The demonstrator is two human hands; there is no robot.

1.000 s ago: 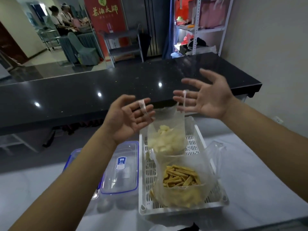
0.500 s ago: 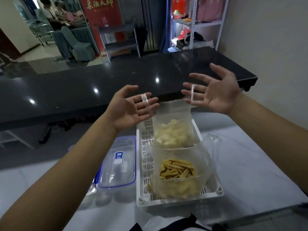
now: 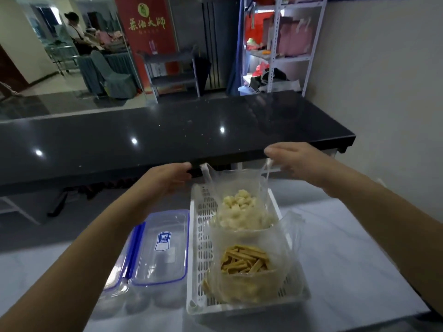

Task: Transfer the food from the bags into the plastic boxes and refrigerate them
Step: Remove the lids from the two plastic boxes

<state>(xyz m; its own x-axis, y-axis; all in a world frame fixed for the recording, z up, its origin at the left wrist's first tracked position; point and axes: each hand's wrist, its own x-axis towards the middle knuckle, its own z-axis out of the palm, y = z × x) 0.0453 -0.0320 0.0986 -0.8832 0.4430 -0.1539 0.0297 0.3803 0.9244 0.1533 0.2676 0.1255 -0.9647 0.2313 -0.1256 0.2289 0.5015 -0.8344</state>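
Observation:
A white slotted basket (image 3: 200,236) on the pale table holds two clear plastic bags. The far bag (image 3: 239,212) contains pale white food chunks; the near bag (image 3: 244,267) contains yellow-brown strips. My left hand (image 3: 167,180) holds the far bag's left handle, and my right hand (image 3: 294,161) holds its right handle, stretching the bag's mouth apart above the basket. Both hands are palm-down, fingers curled under. Clear plastic boxes with blue-edged lids (image 3: 163,245) lie left of the basket.
A long black counter (image 3: 143,142) runs across just beyond the table. Metal shelving (image 3: 278,44) with bags stands at the back right, a red banner and a grey cart behind the counter. People sit far back left.
My hands turned from palms-up with open fingers to palms-down, closing on the far bag's handles and lowering toward the basket. The camera tilted downward.

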